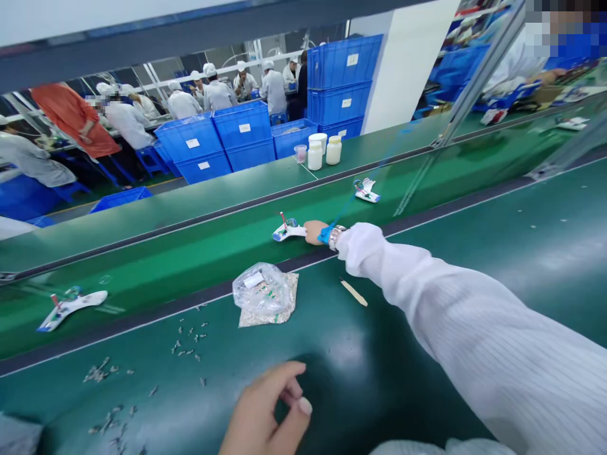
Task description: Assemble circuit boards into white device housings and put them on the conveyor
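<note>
My right hand (315,232) reaches far out over the green conveyor belt (190,259) and is closed on a white part with a blue end (288,231) that lies on the belt. A blue strap and a metal watch sit on that wrist. My left hand (267,412) hovers low over the near table at the bottom of the view, thumb and forefinger pinched together; what they hold is too small to make out. Two similar white parts lie on the belt, one at the left (70,306), one further right (367,190).
A clear plastic bag of small parts (264,295) and a wooden stick (353,292) lie on the near table. Several tiny metal pieces (190,335) are scattered at the left. White jars (324,151) stand on the far table. Blue crates (237,136) and people in white coats are behind.
</note>
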